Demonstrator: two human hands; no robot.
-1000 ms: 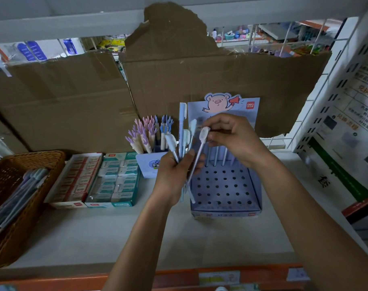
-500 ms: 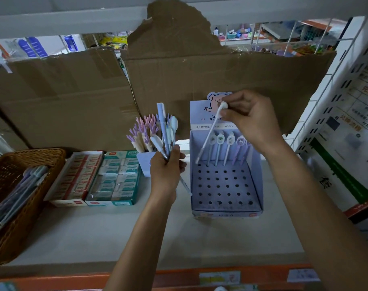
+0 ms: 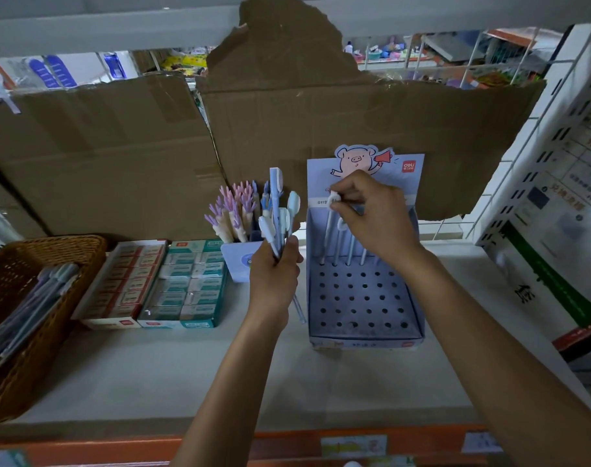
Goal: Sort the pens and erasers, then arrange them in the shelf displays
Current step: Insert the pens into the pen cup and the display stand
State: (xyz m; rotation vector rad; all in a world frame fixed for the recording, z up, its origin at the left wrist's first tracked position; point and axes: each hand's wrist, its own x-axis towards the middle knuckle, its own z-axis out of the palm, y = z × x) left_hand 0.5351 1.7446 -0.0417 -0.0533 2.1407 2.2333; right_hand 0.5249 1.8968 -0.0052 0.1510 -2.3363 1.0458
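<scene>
Left hand (image 3: 276, 274) grips pen bunch (image 3: 277, 217) upright; right hand (image 3: 371, 214) pinches white pen (image 3: 330, 220) top, standing in display box (image 3: 361, 298) back row.

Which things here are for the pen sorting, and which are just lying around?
For the job: pen pinched by right hand; pen bunch in left hand; holed display box; eraser boxes; basket pens.
Just lying about: cardboard; wall poster.

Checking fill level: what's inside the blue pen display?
Pens stand in the display's back-row holes; the right hand pinches the leftmost's cap. Other holes show empty. The hand covers most caps.
</scene>
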